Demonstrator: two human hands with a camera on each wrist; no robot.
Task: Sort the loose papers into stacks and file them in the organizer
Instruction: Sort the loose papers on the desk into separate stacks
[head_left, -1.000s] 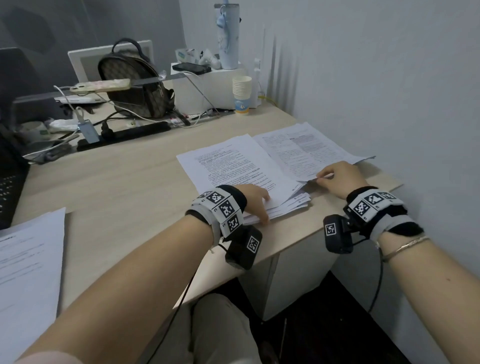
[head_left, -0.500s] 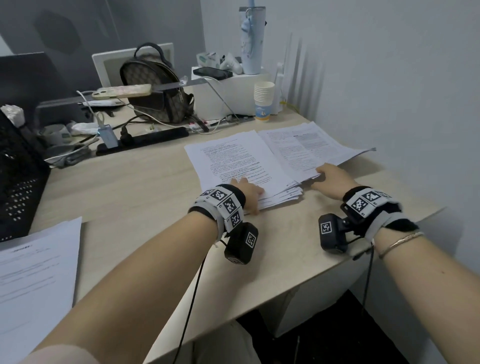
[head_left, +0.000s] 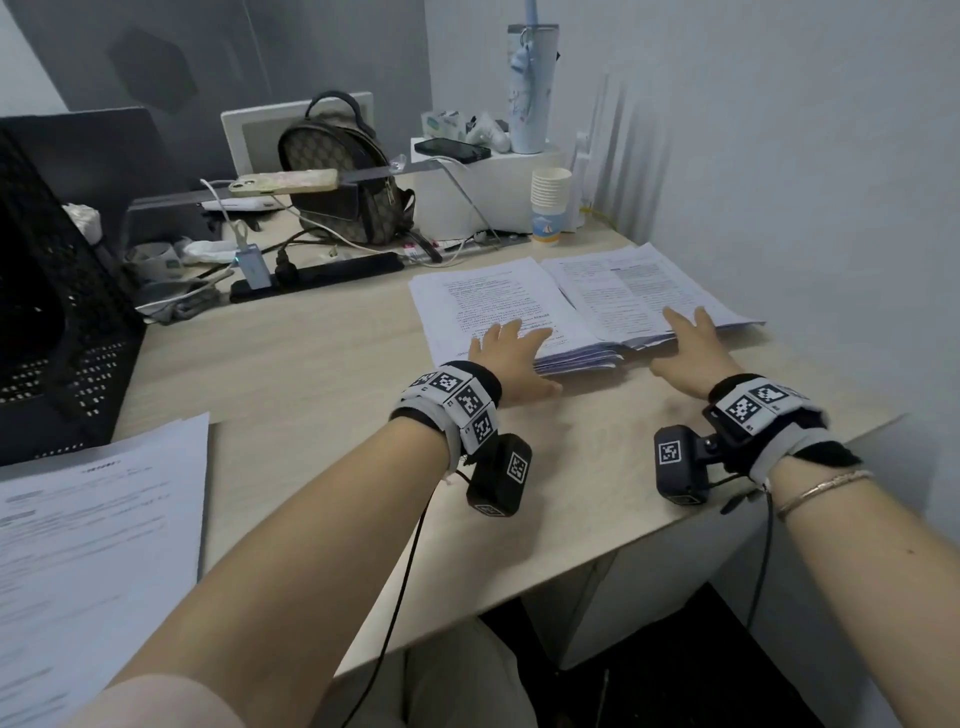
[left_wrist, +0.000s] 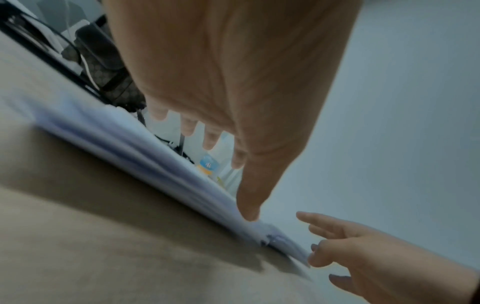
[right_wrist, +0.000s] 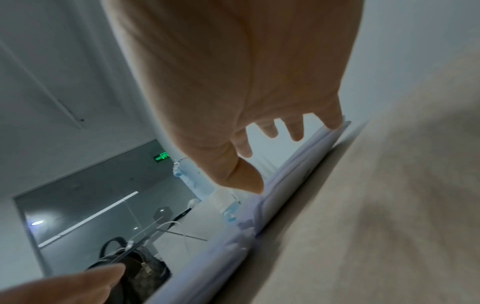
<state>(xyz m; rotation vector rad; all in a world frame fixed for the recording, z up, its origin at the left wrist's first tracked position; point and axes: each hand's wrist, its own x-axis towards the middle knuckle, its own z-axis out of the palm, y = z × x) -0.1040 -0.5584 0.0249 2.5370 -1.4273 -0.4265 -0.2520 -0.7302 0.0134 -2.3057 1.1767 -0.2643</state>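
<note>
Two overlapping piles of printed white papers lie at the desk's far right: a left pile (head_left: 493, 306) and a right pile (head_left: 639, 291). My left hand (head_left: 511, 353) lies flat on the near edge of the left pile, fingers straight and spread. My right hand (head_left: 688, 343) rests flat on the near edge of the right pile, fingers straight. In the left wrist view the paper stack's edge (left_wrist: 145, 152) runs under my left hand (left_wrist: 228, 127). The right wrist view shows the stack edge (right_wrist: 280, 197) below my right hand (right_wrist: 272, 144). A black mesh organizer (head_left: 57, 312) stands at the far left.
Another sheaf of papers (head_left: 88, 545) lies at the near left. At the back stand a brown backpack (head_left: 343, 182), a black power strip (head_left: 322, 270) with cables, a white box (head_left: 478, 192), a stack of paper cups (head_left: 550, 202) and a tumbler (head_left: 530, 83). The wall (head_left: 779, 182) bounds the right side.
Both hands went from gripping the piles' near edges with curled fingers to lying flat and spread on the papers. The camera view has shifted so the organizer shows at the left.
</note>
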